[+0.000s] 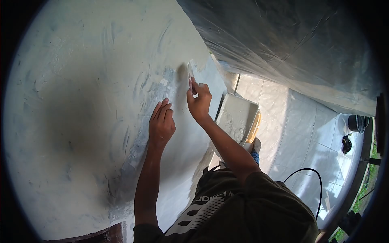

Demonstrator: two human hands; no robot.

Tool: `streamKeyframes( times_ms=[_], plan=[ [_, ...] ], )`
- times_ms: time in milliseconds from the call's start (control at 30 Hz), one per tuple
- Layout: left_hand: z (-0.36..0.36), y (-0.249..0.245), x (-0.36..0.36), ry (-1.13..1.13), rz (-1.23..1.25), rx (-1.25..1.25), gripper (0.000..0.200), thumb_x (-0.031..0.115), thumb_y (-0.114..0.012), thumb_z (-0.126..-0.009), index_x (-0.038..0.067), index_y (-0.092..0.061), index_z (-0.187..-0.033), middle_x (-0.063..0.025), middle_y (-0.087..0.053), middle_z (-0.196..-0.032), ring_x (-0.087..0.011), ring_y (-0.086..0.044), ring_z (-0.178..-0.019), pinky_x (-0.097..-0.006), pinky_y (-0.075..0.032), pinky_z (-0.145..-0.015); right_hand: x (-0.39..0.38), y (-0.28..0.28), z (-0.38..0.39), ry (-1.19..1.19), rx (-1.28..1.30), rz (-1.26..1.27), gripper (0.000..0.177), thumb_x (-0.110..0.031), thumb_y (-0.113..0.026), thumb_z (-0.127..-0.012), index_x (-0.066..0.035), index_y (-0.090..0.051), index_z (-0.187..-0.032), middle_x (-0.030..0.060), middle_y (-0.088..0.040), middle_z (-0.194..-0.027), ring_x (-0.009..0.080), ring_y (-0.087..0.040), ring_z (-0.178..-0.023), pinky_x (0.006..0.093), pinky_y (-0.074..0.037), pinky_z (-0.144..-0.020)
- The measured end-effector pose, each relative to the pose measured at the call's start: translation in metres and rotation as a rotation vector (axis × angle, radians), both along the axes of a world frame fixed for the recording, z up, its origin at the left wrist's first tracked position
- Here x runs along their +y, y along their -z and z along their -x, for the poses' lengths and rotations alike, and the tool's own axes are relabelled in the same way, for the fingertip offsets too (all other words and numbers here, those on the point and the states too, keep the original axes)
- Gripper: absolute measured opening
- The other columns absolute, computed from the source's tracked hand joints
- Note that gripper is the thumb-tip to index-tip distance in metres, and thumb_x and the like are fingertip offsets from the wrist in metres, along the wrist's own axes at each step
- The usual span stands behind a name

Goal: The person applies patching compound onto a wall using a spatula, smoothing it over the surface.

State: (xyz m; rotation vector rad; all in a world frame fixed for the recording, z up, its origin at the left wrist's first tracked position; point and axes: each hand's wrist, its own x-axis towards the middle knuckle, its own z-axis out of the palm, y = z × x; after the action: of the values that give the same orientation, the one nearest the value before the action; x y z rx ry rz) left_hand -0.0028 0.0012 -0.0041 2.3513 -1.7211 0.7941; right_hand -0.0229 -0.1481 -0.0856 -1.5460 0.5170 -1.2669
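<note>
My right hand (199,99) is closed around the handle of a putty knife (191,72), its blade against the pale wall (101,44). White filler is smeared on the wall close to the blade. Lower and to the left, my left hand (162,124) rests on the wall with its fingers extended and close together; nothing shows in it, though its palm side is hidden. Grey-blue streaks and patches of filler run over the surface around both hands.
Below my right forearm stands a rectangular tub (237,115) with pale paste in it, beside a yellow-orange object (254,127). Plastic sheeting (291,44) hangs at upper right. On the tiled floor (300,117) are a black bucket (356,123), a dark crumpled item (346,144) and a black cable (318,178).
</note>
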Motion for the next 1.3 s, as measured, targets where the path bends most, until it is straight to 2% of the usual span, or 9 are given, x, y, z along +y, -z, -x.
streamKeyframes(
  times_ms=[200, 333, 433, 633, 833, 900, 1100, 1133, 1300],
  plan=[
    [-0.001, 0.0, -0.003, 0.005, 0.019, -0.012, 0.014, -0.013, -0.051, -0.078, -0.001, -0.056, -0.084, -0.0169, -0.068, -0.104, -0.0325, -0.065, -0.114, -0.046, -0.05, -0.102, -0.029, 0.001, -0.053, -0.038, 0.184, 0.107, 0.036, 0.0, -0.064, -0.08, 0.004, -0.065, -0.116, 0.0192, -0.064, -0.09, 0.0368, -0.056, -0.091, 0.0451, -0.05, -0.079],
    [0.001, -0.003, -0.004, -0.008, 0.003, -0.01, 0.013, -0.011, -0.052, -0.08, -0.002, -0.059, -0.085, -0.0172, -0.068, -0.104, -0.0311, -0.064, -0.115, -0.0443, -0.049, -0.105, 0.032, 0.017, -0.003, -0.227, 0.155, 0.039, 0.038, 0.0, -0.069, -0.076, 0.004, -0.066, -0.114, 0.0195, -0.067, -0.102, 0.0346, -0.059, -0.093, 0.0424, -0.052, -0.08],
    [0.0, -0.002, -0.003, -0.022, -0.012, -0.009, 0.011, -0.01, -0.054, -0.082, -0.002, -0.061, -0.086, -0.0169, -0.069, -0.105, -0.0296, -0.064, -0.116, -0.0424, -0.047, -0.107, 0.034, 0.021, 0.022, -0.158, -0.053, 0.05, 0.041, 0.005, -0.067, -0.075, 0.003, -0.07, -0.115, 0.0104, -0.057, -0.071, 0.0224, -0.055, -0.071, 0.0335, -0.048, -0.066],
    [0.001, -0.001, -0.002, -0.029, -0.036, -0.02, 0.012, -0.009, -0.055, -0.081, -0.003, -0.062, -0.089, -0.0171, -0.069, -0.107, -0.0299, -0.063, -0.117, -0.0422, -0.047, -0.107, -0.043, 0.002, -0.044, 0.025, 0.063, 0.055, 0.038, 0.002, -0.064, -0.076, 0.005, -0.068, -0.114, 0.0168, -0.062, -0.079, 0.0326, -0.054, -0.082, 0.0423, -0.047, -0.072],
    [0.002, -0.003, -0.003, -0.016, -0.021, -0.014, 0.017, -0.01, -0.053, -0.08, -0.004, -0.063, -0.092, -0.0183, -0.068, -0.109, -0.0305, -0.062, -0.119, -0.043, -0.046, -0.107, 0.029, 0.017, -0.008, -0.152, 0.063, 0.096, 0.039, 0.002, -0.069, -0.075, 0.005, -0.066, -0.114, 0.0176, -0.067, -0.101, 0.0345, -0.058, -0.094, 0.0412, -0.053, -0.081],
    [0.002, -0.004, -0.002, -0.009, -0.007, -0.004, 0.018, -0.01, -0.052, -0.08, -0.004, -0.063, -0.092, -0.0185, -0.068, -0.11, -0.0305, -0.062, -0.119, -0.0433, -0.046, -0.107, 0.045, 0.022, 0.02, -0.167, -0.077, 0.111, 0.041, 0.005, -0.07, -0.073, 0.004, -0.069, -0.114, 0.012, -0.06, -0.079, 0.0268, -0.055, -0.078, 0.0366, -0.049, -0.069],
    [0.0, 0.0, -0.002, 0.008, 0.007, -0.004, 0.019, -0.012, -0.05, -0.077, -0.004, -0.062, -0.089, -0.0182, -0.068, -0.108, -0.033, -0.064, -0.116, -0.0463, -0.049, -0.104, -0.03, 0.001, -0.027, 0.118, -0.033, 0.066, 0.036, 0.003, -0.064, -0.077, 0.004, -0.07, -0.113, 0.0111, -0.056, -0.071, 0.0249, -0.052, -0.073, 0.0375, -0.045, -0.067],
    [0.0, -0.001, -0.003, 0.009, 0.009, -0.006, 0.019, -0.012, -0.05, -0.077, -0.004, -0.062, -0.089, -0.0182, -0.068, -0.108, -0.033, -0.064, -0.116, -0.0463, -0.049, -0.104, -0.039, 0.0, -0.036, 0.044, 0.066, 0.028, 0.038, 0.002, -0.063, -0.078, 0.006, -0.067, -0.115, 0.0159, -0.062, -0.08, 0.0326, -0.054, -0.086, 0.0418, -0.047, -0.076],
    [0.001, -0.001, -0.003, 0.001, 0.018, 0.002, 0.019, -0.013, -0.05, -0.077, -0.004, -0.062, -0.089, -0.0181, -0.068, -0.107, -0.0329, -0.064, -0.115, -0.0466, -0.049, -0.104, 0.0, 0.018, -0.038, -0.069, 0.155, 0.123, 0.039, 0.0, -0.066, -0.078, 0.004, -0.065, -0.117, 0.0188, -0.066, -0.106, 0.0351, -0.057, -0.096, 0.0437, -0.052, -0.082]
  ],
)
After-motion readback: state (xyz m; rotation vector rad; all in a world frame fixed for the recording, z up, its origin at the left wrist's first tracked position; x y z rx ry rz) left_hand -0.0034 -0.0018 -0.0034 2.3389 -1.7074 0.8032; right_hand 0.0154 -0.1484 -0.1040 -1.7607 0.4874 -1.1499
